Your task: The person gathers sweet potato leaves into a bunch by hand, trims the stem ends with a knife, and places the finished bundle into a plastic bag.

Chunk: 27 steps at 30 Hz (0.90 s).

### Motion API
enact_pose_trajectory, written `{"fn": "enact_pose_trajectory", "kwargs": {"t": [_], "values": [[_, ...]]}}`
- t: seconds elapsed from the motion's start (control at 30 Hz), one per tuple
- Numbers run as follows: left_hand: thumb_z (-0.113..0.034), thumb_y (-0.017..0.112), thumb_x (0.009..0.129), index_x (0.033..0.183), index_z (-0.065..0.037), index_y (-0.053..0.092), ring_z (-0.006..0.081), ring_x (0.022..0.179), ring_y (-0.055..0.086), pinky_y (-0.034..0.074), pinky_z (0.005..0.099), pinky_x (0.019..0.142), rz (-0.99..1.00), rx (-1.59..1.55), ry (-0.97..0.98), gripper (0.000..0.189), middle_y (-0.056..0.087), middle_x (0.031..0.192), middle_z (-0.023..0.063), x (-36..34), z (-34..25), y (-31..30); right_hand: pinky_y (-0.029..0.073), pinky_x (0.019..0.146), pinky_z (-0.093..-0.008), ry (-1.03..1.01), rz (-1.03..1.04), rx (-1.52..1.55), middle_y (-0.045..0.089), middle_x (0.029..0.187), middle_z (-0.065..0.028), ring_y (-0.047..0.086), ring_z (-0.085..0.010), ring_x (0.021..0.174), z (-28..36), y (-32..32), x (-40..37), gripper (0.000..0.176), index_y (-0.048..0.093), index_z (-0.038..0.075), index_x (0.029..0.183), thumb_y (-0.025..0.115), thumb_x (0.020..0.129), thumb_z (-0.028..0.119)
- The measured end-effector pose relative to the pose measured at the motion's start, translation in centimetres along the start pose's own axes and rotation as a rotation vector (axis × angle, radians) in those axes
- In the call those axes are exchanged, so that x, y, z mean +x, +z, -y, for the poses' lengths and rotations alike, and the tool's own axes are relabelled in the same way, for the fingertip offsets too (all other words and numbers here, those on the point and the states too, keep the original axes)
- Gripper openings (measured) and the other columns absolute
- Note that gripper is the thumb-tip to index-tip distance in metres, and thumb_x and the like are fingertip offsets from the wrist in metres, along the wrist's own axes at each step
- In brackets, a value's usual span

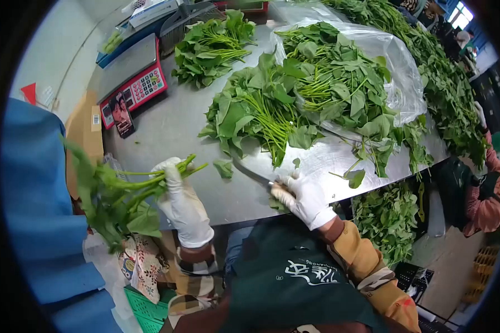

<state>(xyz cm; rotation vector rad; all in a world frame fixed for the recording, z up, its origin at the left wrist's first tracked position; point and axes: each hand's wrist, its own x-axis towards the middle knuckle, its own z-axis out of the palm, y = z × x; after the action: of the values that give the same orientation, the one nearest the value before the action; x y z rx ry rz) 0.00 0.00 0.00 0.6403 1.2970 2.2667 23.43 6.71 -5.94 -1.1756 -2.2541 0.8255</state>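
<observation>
Left hand (181, 206), white glove: closed around the stems of a bunch of greens (116, 202). The cut ends poke up past the fist and the leaves hang out to the left, off the table edge and over the lap.

Right hand (304, 198), white glove: fist closed on the handle of a knife (251, 171). It rests at the near table edge with the dark blade lying out leftward on the metal. One loose leaf (223, 167) lies just beside the blade tip.

Beyond the blade is a loose heap of greens (258, 114), stems toward the person. Behind it, more greens spill from a clear plastic bag (397, 72). A smaller pile (214, 47) sits farther back, and a long bank of greens (447, 89) runs down the right side.

A weighing scale (132, 83) with a red keypad stands at back left.

The surface is a steel table (172, 127), scuffed. Blue crates (39, 222) are close on the left, with a green basket (144, 311) below. A co-worker's gloved hand (480, 114) is at the far right.
</observation>
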Motion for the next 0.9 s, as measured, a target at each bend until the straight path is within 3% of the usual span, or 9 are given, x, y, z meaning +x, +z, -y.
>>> {"fn": "enact_pose_trajectory", "kwargs": {"t": [0.17, 0.3, 0.47, 0.5, 0.57, 0.63, 0.7, 0.77, 0.9], "values": [[-0.030, 0.054, 0.100, 0.092, -0.008, 0.056, 0.0211, 0.086, 0.061, 0.051, 0.0392, 0.083, 0.076, -0.277, -0.274, 0.023, 0.063, 0.098, 0.0085, 0.1, 0.0, -0.5, 0.049, 0.064, -0.0373, -0.054, -0.326, 0.016, 0.063, 0.080, -0.0109, 0.062, -0.0286, 0.073, -0.8, -0.3, 7.3, 0.015, 0.072, 0.008, 0.097, 0.068, 0.085, 0.017], [-0.029, 0.053, 0.101, 0.090, -0.008, 0.055, 0.0218, 0.081, 0.059, 0.051, 0.0382, 0.078, 0.097, -0.258, -0.371, 0.025, 0.061, 0.091, 0.0080, -2.5, 0.8, 0.5, 0.050, 0.071, -0.0401, -0.082, -0.190, -0.395, 0.063, 0.084, -0.0120, 0.062, -0.0314, 0.081, -3.3, 0.1, 11.2, 0.015, 0.069, 0.008, 0.092, 0.069, 0.081, 0.018], [-0.027, 0.048, 0.103, 0.093, 0.002, 0.063, 0.0200, 0.079, 0.063, 0.050, 0.0344, 0.077, 0.065, -0.224, -0.415, 0.034, 0.065, 0.086, 0.0096, -2.8, 1.1, 0.1, 0.050, 0.072, -0.0422, 0.036, -0.035, -0.345, 0.065, 0.087, -0.0132, 0.063, -0.0350, 0.080, -4.3, 0.3, 13.3, 0.011, 0.068, 0.009, 0.090, 0.068, 0.081, 0.016], [-0.027, 0.048, 0.103, 0.092, 0.001, 0.063, 0.0197, 0.079, 0.063, 0.050, 0.0342, 0.077, 0.059, -0.212, -0.406, 0.034, 0.065, 0.086, 0.0095, -2.7, 1.1, 0.0, 0.050, 0.068, -0.0379, -0.014, -0.009, -0.302, 0.067, 0.088, -0.0106, 0.064, -0.0289, 0.075, -4.5, -0.5, 13.6, 0.012, 0.067, 0.006, 0.092, 0.065, 0.086, 0.016], [-0.027, 0.049, 0.103, 0.092, 0.001, 0.063, 0.0192, 0.078, 0.063, 0.050, 0.0338, 0.076, 0.042, -0.195, -0.387, 0.033, 0.066, 0.084, 0.0093, -2.6, 1.2, -0.3, 0.051, 0.066, -0.0346, 0.173, 0.091, 0.305, 0.067, 0.084, -0.0081, 0.063, -0.0199, 0.071, -3.3, -3.4, 14.5, 0.018, 0.066, 0.004, 0.097, 0.064, 0.090, 0.020], [-0.026, 0.051, 0.102, 0.093, -0.001, 0.063, 0.0193, 0.077, 0.065, 0.053, 0.0343, 0.075, 0.003, -0.183, -0.410, 0.029, 0.067, 0.087, 0.0107, -2.6, 1.2, -0.5, 0.043, 0.057, -0.0208, 0.377, 0.016, 0.887, 0.067, 0.084, -0.0051, 0.056, -0.0068, 0.063, -0.1, -7.1, 14.6, 0.018, 0.065, 0.001, 0.100, 0.058, 0.096, 0.018], [-0.023, 0.052, 0.101, 0.098, -0.004, 0.060, 0.0204, 0.077, 0.064, 0.054, 0.0362, 0.075, -0.022, -0.175, -0.450, 0.021, 0.067, 0.090, 0.0127, -2.5, 1.7, -0.6, 0.043, 0.054, -0.0220, 0.348, 0.089, 0.916, 0.067, 0.082, -0.0061, 0.055, -0.0079, 0.058, -2.0, -9.3, 14.2, 0.019, 0.064, 0.000, 0.101, 0.058, 0.096, 0.017], [-0.017, 0.052, 0.100, 0.111, -0.001, 0.058, 0.0204, 0.078, 0.066, 0.055, 0.0362, 0.077, -0.083, -0.292, -0.471, 0.020, 0.068, 0.090, 0.0132, -2.7, 2.4, -0.1, 0.041, 0.050, -0.0215, 0.407, 0.081, 0.331, 0.067, 0.082, -0.0065, 0.053, -0.0082, 0.054, -4.1, -9.8, 13.5, 0.017, 0.063, 0.001, 0.102, 0.060, 0.096, 0.017], [-0.011, 0.052, 0.099, 0.116, -0.001, 0.056, 0.0207, 0.077, 0.066, 0.055, 0.0361, 0.077, -0.062, -0.250, -0.494, 0.020, 0.068, 0.087, 0.0112, -2.7, 1.9, 0.7, 0.042, 0.054, -0.0204, 0.259, -0.229, 1.282, 0.067, 0.081, -0.0026, 0.052, -0.0062, 0.058, -0.9, -12.0, 11.6, 0.017, 0.063, 0.000, 0.105, 0.059, 0.097, 0.014]]}}
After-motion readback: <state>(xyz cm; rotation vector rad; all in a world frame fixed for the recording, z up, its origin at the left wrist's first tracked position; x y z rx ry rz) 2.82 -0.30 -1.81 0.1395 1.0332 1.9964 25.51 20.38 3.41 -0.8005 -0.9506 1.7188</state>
